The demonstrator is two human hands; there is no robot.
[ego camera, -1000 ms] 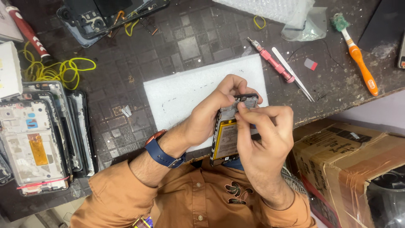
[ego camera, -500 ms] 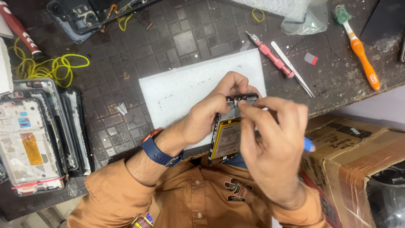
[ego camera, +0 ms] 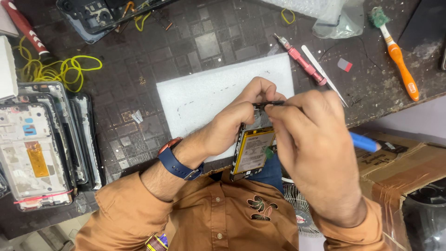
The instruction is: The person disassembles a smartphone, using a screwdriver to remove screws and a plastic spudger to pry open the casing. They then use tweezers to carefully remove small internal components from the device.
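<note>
At centre frame, an opened phone (ego camera: pixel 251 153) with a yellow battery label was gripped by the left hand (ego camera: pixel 237 118), its top hidden by fingers. A thin dark tool (ego camera: pixel 271 104) was pinched in the right hand (ego camera: pixel 311 148). A cardboard box (ego camera: pixel 399 172) was cut off at lower right.

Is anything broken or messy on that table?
Yes. The phone in the left hand has its back off, showing the yellow battery. The right hand pokes it with a blue-handled tool. Stripped phone frames lie stacked at the left, beside tangled yellow wire.
</note>
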